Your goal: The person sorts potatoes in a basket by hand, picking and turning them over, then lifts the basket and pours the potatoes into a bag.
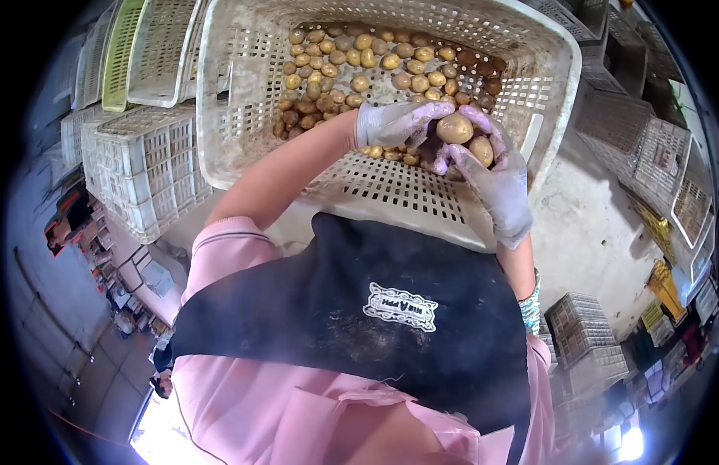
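Both my hands wear pale, purple-stained gloves and are held together over the right side of a large crate (220,147). My right hand (495,174) curls around two potatoes, an upper one (455,129) and a lower one (481,152). From the left, my left hand (396,124) cups the upper potato, its fingers reaching over the top; its palm side is in shadow. Below and beyond my hands, many loose potatoes (328,70) lie on the crate floor, some yellow and some darker brown.
White slatted crates (146,170) are stacked at the left, with a green crate (121,58) among others behind. More crates (658,155) stand along the right, and another stack (584,333) is at lower right. Concrete floor (592,209) lies between.
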{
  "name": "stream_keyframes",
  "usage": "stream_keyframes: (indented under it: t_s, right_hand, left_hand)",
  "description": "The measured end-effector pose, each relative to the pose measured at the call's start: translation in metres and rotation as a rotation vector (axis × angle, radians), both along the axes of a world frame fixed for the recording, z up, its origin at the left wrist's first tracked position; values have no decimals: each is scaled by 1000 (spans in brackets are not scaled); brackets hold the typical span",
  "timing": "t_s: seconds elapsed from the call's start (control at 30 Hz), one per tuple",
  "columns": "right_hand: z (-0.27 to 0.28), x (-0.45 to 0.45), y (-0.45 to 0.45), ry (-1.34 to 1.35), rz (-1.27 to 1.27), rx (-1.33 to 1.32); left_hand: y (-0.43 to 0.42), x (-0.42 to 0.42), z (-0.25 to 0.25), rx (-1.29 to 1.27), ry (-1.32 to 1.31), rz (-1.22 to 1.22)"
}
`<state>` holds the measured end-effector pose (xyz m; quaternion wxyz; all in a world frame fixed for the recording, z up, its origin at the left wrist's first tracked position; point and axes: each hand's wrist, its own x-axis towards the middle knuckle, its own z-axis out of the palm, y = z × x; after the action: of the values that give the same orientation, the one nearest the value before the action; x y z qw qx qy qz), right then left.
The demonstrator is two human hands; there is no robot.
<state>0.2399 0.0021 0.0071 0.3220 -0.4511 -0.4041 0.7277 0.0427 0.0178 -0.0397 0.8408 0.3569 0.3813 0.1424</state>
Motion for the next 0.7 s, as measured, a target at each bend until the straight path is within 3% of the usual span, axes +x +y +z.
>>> stream_keyframes:
  t_s: [0.07, 0.1, 0.17, 0.2, 0.23, 0.3, 0.33, 0.4, 0.5, 0.57, 0.67, 0.7]
  right_hand:
    - [1, 1, -2, -62, 3, 36]
    - [-16, 0, -7, -265, -32, 334]
    - [-29, 4, -8, -458, -12, 547]
    - [-31, 6, -7, -554, -3, 653]
    - [-29, 4, -8, -553, -38, 634]
    - [-26, 7, -9, -543, -15, 638]
    - [-24, 9, -10, -538, -4, 639]
    - [-17, 8, -8, -577, 38, 690]
    - [-17, 5, -7, -520, 10, 704]
    - [-11, 4, -9, -458, -18, 638]
    - [-5, 4, -10, -333, -34, 481]
    - [-1, 6, -10, -236, -53, 362]
  left_hand:
    - [-2, -2, -17, 87, -66, 2]
    - [-2, -1, -12, 255, 76, -29]
    - [-12, 5, -8, 628, 290, 69]
    - [-15, 5, -15, 684, 219, 73]
    - [-16, 6, -21, 737, 145, 79]
    - [-11, 16, -11, 494, 164, -25]
    - [-12, 25, 1, 367, 82, 92]
    - [-7, 28, 14, 500, 278, 4]
    - [-18, 22, -12, 885, 386, 12]
    - [-35, 34, -35, 1320, 605, 318]
    - [-33, 31, -40, 1478, 854, 250]
    - [-17, 24, -21, 1326, 933, 49]
